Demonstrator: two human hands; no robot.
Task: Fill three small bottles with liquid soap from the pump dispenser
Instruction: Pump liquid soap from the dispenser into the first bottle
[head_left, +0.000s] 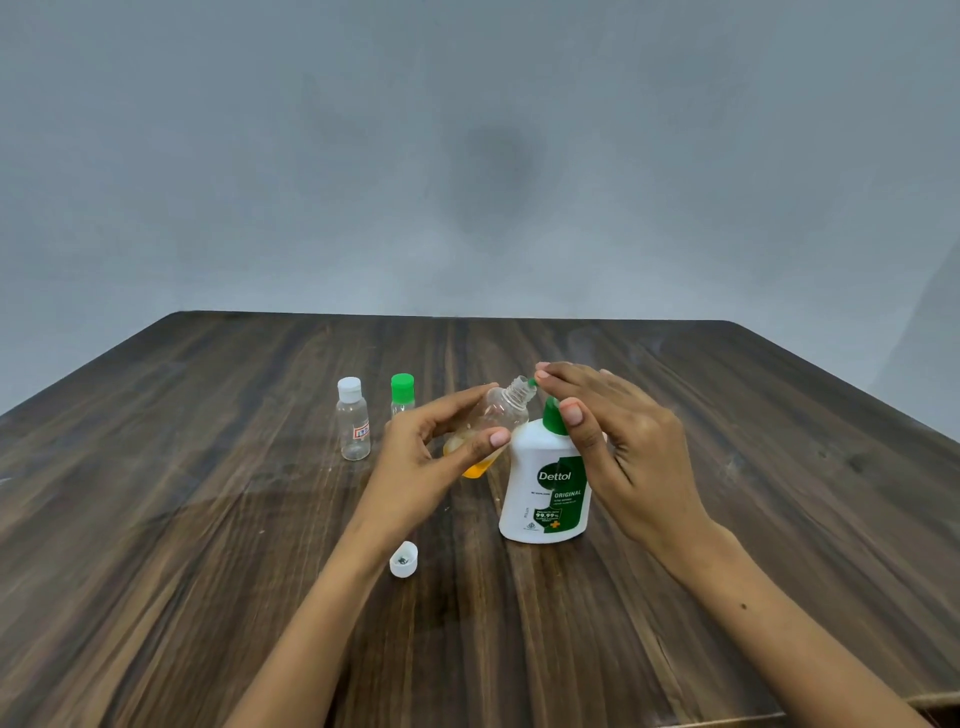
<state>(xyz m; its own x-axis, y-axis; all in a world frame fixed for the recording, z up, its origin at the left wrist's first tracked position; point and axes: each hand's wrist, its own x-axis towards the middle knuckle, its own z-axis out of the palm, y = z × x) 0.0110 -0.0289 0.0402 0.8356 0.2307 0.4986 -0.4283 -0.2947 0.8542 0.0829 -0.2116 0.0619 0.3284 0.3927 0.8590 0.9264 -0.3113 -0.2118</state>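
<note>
Head cam, one frame. Dark wood-grain counter (208, 519), grey wall (467, 130) behind.

L to R:

- Clear small bottle w/ white cap (353, 420), upright, capped, red/white label low on its side. Looks empty.
- Small bottle w/ green cap (402, 394) just R of it, upright, capped; lower body hidden behind the left hand, contents not readable.
- Loose white cap (404, 559) on the counter nearer the camera, open side up, apart from both hands.
- Left hand (431, 457) grips the uncapped clear bottle (493, 421) between thumb and curled fingers. Bottle held off the counter, tilted, threaded neck pointing up and R toward the pump nozzle. Orange-yellow liquid pooled at the low end; approx. a small fraction full, prob. less than a third, but fingers cover part of the body.
- Pump dispenser (545, 493): white bottle, green pump head, "Dettol Original" label, standing upright on the counter just R of the held bottle. Green nozzle tip sits right at the bottle mouth; whether it touches, can't tell.
- Right hand (618, 431) over the pump head, fingers extended and fairly straight across the top, thumb down beside the green collar. Not wrapped round anything; flat-fingered contact on the pump.
</note>
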